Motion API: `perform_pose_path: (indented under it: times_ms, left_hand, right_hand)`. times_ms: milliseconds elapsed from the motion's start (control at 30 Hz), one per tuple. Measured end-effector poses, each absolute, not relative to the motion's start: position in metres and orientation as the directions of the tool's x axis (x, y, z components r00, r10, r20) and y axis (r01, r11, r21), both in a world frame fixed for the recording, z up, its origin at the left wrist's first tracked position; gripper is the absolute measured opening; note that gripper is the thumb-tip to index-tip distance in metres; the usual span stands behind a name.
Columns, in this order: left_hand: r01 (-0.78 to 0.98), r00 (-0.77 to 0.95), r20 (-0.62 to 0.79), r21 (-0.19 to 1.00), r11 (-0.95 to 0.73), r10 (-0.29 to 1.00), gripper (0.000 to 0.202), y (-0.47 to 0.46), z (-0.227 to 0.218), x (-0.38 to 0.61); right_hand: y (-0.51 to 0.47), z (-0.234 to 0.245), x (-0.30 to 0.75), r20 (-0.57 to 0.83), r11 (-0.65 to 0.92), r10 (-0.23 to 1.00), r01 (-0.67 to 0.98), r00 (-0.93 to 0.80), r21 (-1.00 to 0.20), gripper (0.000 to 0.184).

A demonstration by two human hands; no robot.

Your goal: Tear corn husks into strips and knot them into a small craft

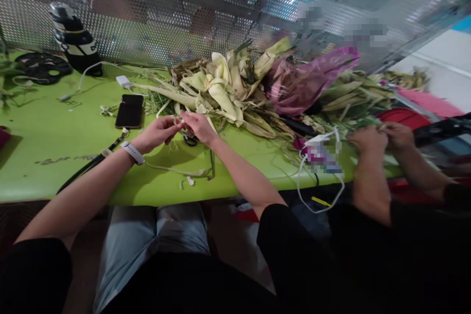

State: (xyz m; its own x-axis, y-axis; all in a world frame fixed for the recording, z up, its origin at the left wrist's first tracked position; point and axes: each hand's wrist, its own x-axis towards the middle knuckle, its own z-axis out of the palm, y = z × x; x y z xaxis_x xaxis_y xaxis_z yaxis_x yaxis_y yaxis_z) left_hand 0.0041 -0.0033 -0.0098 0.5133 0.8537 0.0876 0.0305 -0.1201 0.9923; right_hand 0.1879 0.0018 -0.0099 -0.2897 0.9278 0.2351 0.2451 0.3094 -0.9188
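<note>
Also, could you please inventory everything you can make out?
Table: one, green, centre
Husks: many, cream and brown, behind the hands
Strip: count unclear, pale, at fingertips
Bag: one, pink, among husks
Bottle: one, black and white, back left
Disc: one, black, beside bottle
Phone: one, black, left of husks
Charger: one, white, behind phone
Panel: one, grey, behind table
Co-worker's hands: two, far right
Wristband: one, white, left wrist
Left hand: one, at strip
Right hand: one, at strip

Camera count: 1, head-worn. It faces forward and down from above the wearer's lap [127, 243], which shows at close range. Coverage extends across the green table [73, 132] to the perforated metal screen [221, 29] behind.
</note>
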Motion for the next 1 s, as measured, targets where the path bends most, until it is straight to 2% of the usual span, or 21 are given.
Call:
perform_pose_path:
  times_ms: [133,233,333,500,667,867,1000]
  left_hand:
    - [0.039,0.506,0.104,0.989,-0.143,0.856,0.031,-0.004,-0.009,0.005]
    - [0.012,0.504,0.106,0.991,-0.130,0.857,0.029,-0.003,-0.007,0.003]
    - [0.026,0.506,0.116,0.988,-0.150,0.855,0.027,-0.001,-0.008,0.001]
    - [0.060,0.538,0.126,0.981,-0.186,0.834,0.033,0.000,-0.012,0.001]
    - [0.154,0.491,0.074,0.973,-0.170,0.868,0.031,-0.003,-0.012,0.005]
    - [0.295,0.454,0.062,0.931,-0.216,0.889,0.027,-0.007,-0.013,0.013]
    - [0.266,0.495,0.145,0.913,-0.309,0.857,0.021,-0.008,-0.017,0.016]
  right_hand:
    - [-0.002,-0.012,0.182,0.371,0.441,0.888,0.273,-0.273,-0.855,0.052]
    - [-0.003,-0.014,0.178,0.434,0.479,0.876,0.291,-0.210,-0.828,0.051]
    - [0.000,-0.016,0.178,0.441,0.476,0.879,0.307,-0.179,-0.824,0.051]
    - [0.003,-0.013,0.185,0.379,0.447,0.892,0.358,-0.247,-0.820,0.047]
    - [-0.003,-0.006,0.184,0.559,0.612,0.785,0.473,-0.266,-0.634,0.040]
    - [-0.002,-0.013,0.177,0.546,0.604,0.773,0.636,-0.323,-0.480,0.039]
    - [0.001,-0.016,0.179,0.562,0.619,0.754,0.655,-0.340,-0.434,0.027]
